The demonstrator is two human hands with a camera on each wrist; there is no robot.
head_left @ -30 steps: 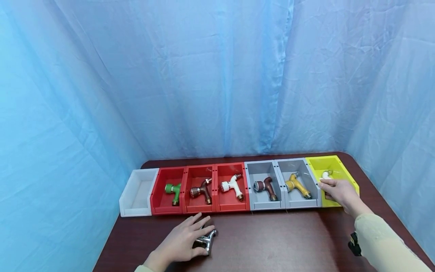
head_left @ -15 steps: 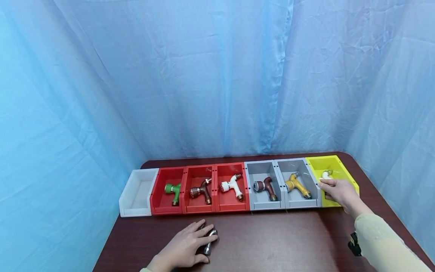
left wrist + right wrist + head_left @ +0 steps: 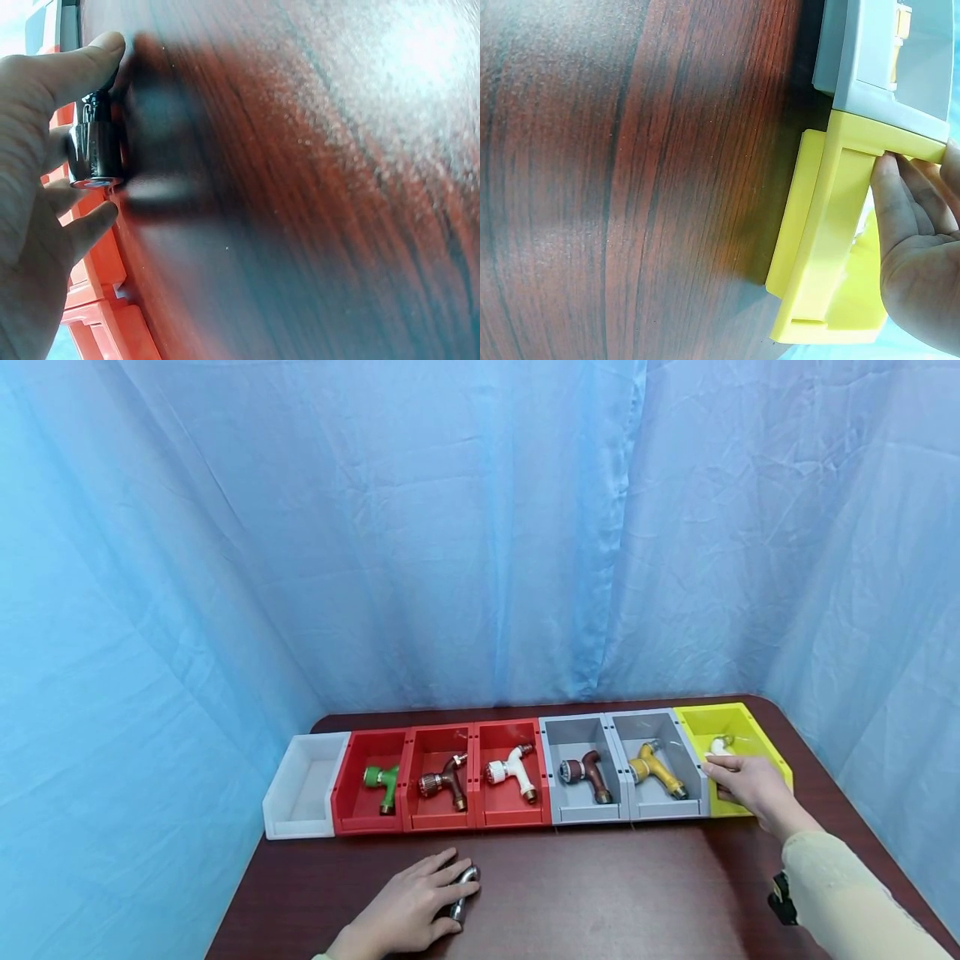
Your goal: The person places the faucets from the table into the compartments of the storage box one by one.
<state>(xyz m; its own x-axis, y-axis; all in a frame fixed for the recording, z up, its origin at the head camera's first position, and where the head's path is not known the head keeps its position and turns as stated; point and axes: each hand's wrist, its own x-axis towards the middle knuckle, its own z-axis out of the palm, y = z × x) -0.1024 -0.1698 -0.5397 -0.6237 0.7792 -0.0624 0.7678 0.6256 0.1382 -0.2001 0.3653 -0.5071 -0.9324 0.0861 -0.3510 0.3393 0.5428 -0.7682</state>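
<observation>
A chrome faucet [image 3: 463, 893] lies on the dark wooden table under my left hand [image 3: 412, 897]. The fingers are spread and fairly straight across it, with the thumb near its lower end. Seen from the left wrist, the faucet's round metal end [image 3: 96, 154] shows between the thumb and fingers; much of the rest is hidden. At the far right, my right hand [image 3: 753, 789] pinches the left wall of the yellow bin [image 3: 772, 756]. In the right wrist view, its fingers [image 3: 891, 191] reach inside along that wall. A white faucet [image 3: 722, 745] in this bin is partly covered by the hand.
Left of the yellow bin stand two grey bins [image 3: 585, 814], three red bins [image 3: 442, 820] and a white bin [image 3: 303, 785], side by side. They hold a yellow faucet [image 3: 660, 770], a maroon one, a white one, a brown one and a green faucet [image 3: 386, 785]. Blue curtains hang behind.
My left hand has shifted slightly right and down over the chrome faucet, which has turned and is now more covered. The right hand has stayed at the yellow bin.
</observation>
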